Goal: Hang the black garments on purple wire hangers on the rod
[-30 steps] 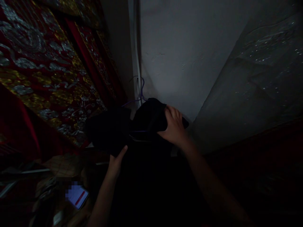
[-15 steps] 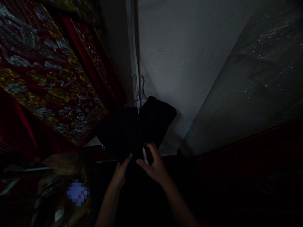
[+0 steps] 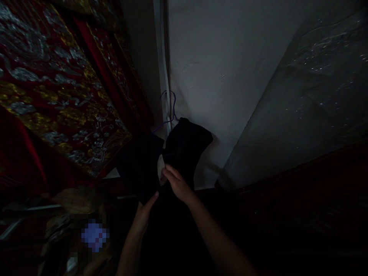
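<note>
A very dark garment [image 3: 185,143] hangs on a thin purple hanger [image 3: 174,103] against the wall. Its front is parted near the middle. My left hand [image 3: 145,211] grips the lower left part of the cloth, thumb on top and the other fingers hidden behind it. At the parting, my right hand [image 3: 178,184] pinches a pale flat piece like a tag or card [image 3: 160,168]. Whether this piece is attached to the garment, I cannot tell. The light is dim, so the folds barely show.
A red cloth with gold and silver embroidery [image 3: 66,84] hangs at the left. A white pipe or strip [image 3: 163,57] runs down the wall. To the right leans a greyish sheet [image 3: 301,96]. Lower left are a checked cloth [image 3: 79,201] and a blurred bluish patch [image 3: 94,234].
My right hand has moved up and left, its fingers closing around the pale piece, which now shows more of its face. The garment's left side has shifted slightly; my left hand stays nearly in place.
</note>
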The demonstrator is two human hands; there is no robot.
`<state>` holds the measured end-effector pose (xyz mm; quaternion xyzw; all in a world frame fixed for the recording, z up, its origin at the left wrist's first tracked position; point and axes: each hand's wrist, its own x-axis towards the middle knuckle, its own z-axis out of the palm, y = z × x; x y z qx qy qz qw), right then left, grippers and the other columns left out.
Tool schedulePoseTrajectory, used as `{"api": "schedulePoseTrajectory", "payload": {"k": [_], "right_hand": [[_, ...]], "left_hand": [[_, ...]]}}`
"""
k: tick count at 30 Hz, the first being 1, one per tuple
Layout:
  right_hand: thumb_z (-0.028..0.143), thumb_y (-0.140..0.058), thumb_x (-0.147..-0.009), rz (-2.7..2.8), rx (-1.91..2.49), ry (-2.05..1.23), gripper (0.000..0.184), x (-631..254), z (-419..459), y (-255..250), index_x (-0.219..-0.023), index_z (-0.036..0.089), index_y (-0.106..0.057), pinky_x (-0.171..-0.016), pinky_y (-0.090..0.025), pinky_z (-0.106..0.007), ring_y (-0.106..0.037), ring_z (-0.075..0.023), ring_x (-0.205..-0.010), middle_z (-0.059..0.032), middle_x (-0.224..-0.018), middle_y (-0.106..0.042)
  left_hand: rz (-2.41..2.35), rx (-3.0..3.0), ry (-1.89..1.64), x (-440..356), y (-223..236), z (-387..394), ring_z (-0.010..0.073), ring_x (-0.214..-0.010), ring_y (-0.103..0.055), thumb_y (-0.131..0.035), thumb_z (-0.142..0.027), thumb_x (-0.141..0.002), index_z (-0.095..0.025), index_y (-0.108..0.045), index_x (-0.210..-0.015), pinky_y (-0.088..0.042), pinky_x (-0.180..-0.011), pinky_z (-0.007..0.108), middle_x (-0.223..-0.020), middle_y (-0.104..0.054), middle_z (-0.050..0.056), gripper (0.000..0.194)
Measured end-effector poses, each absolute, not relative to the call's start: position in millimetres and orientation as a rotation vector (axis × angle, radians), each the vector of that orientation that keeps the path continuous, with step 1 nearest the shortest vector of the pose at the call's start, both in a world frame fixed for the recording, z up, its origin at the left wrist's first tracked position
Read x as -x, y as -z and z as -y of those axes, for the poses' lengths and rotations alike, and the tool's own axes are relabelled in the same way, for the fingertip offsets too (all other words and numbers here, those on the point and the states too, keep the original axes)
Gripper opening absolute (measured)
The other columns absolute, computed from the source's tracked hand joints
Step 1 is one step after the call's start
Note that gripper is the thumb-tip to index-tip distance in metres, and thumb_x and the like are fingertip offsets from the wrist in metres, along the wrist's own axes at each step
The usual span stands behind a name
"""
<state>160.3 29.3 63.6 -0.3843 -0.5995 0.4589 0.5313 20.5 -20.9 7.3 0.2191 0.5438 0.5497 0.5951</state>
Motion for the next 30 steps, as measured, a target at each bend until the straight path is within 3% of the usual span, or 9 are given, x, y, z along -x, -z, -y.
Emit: {"api": "schedulePoseTrajectory", "payload": {"k": [3,5,8,12,16,19,23,25,30], "right_hand": [[0.044,-0.040,-0.101,1.540,1.047,-1.052,0.031,-160.3,-15.7,-45.2,-0.097,0.024,-0.063,-0.085,-0.054,-0.036,-0.066,-0.0200,-0.089,-0.0035,-0.092,-0.069],[0.042,-0.045,-0.100,1.558,1.130,-0.962,0.031,-166.8,-3.0,-38.0,-0.122,0.025,-0.057,-0.100,-0.050,-0.041,-0.064,-0.0226,-0.113,-0.0083,-0.120,-0.067],[0.039,-0.056,-0.096,1.550,1.198,-0.868,0.063,-180.2,14.4,-35.2,-0.152,0.026,-0.030,-0.116,-0.037,-0.050,-0.043,-0.0257,-0.142,-0.0127,-0.157,-0.039],[0.034,-0.059,-0.093,1.623,1.238,-0.912,0.069,-192.3,32.0,-41.0,-0.155,0.026,-0.031,-0.119,-0.033,-0.053,-0.040,-0.0273,-0.145,-0.0127,-0.158,-0.039],[0.027,-0.057,-0.092,1.562,1.240,-1.055,0.073,-187.3,46.2,-45.9,-0.158,0.030,-0.026,-0.124,-0.023,-0.054,-0.029,-0.0249,-0.151,-0.0076,-0.163,-0.032],[0.026,-0.055,-0.093,1.509,1.215,-1.082,0.073,-176.0,54.4,-42.2,-0.159,0.032,-0.024,-0.125,-0.019,-0.055,-0.020,-0.0236,-0.154,-0.0050,-0.166,-0.024],[0.028,-0.062,-0.090,1.470,1.231,-1.024,0.074,-168.6,58.1,-31.6,-0.157,0.033,-0.030,-0.124,-0.020,-0.057,-0.016,-0.0269,-0.155,-0.0055,-0.168,-0.016],[0.030,-0.066,-0.088,1.452,1.216,-1.003,0.073,-170.4,56.1,-27.4,-0.155,0.032,-0.036,-0.123,-0.022,-0.057,-0.021,-0.0276,-0.154,-0.0066,-0.167,-0.021],[0.039,-0.069,-0.086,1.127,0.995,-1.132,0.050,-176.9,47.9,-18.6,-0.134,0.028,-0.060,-0.119,-0.034,-0.054,-0.048,-0.0284,-0.141,-0.0101,-0.146,-0.056]], "left_hand": [[-1.300,-0.566,-1.293,-15.6,-6.4,22.0,0.0289,-0.128,-0.060,-0.085,-0.026,-0.075,-0.021,-0.064,-0.123,-0.043,-0.115,0.046,-0.130,-0.068,0.010,0.053],[-1.318,-0.581,-1.312,-13.4,-6.7,20.8,0.0292,-0.129,-0.059,-0.085,-0.029,-0.074,-0.022,-0.063,-0.123,-0.042,-0.115,0.048,-0.131,-0.067,0.010,0.054],[-1.379,-0.659,-1.399,-11.4,-5.0,16.9,0.0284,-0.131,-0.057,-0.084,-0.035,-0.075,-0.023,-0.061,-0.124,-0.040,-0.117,0.047,-0.132,-0.066,0.009,0.055],[-1.636,-0.948,-1.732,-17.3,7.3,20.5,0.0297,-0.134,-0.050,-0.077,-0.041,-0.080,-0.023,-0.051,-0.131,-0.038,-0.116,0.047,-0.138,-0.055,0.012,0.061],[-1.760,-1.312,-2.036,-42.5,31.2,44.5,0.0332,-0.141,-0.037,-0.080,-0.034,-0.073,-0.022,-0.044,-0.131,-0.034,-0.117,0.049,-0.148,-0.037,0.016,0.069],[-1.487,-1.417,-1.829,-65.7,47.6,61.9,0.0338,-0.141,-0.039,-0.081,-0.032,-0.070,-0.023,-0.048,-0.126,-0.033,-0.117,0.048,-0.145,-0.041,0.016,0.065],[-1.278,-1.089,-1.526,-84.3,50.9,65.5,0.0330,-0.133,-0.050,-0.079,-0.044,-0.071,-0.022,-0.053,-0.123,-0.040,-0.113,0.045,-0.136,-0.054,0.016,0.062],[-1.253,-0.995,-1.499,-89.7,46.3,63.2,0.0322,-0.134,-0.050,-0.078,-0.046,-0.071,-0.022,-0.053,-0.124,-0.042,-0.112,0.043,-0.136,-0.055,0.016,0.063],[-1.125,-0.960,-1.477,-105.6,39.4,56.3,0.0296,-0.131,-0.055,-0.081,-0.036,-0.069,-0.025,-0.048,-0.125,-0.047,-0.108,0.040,-0.137,-0.056,0.015,0.066]]}}
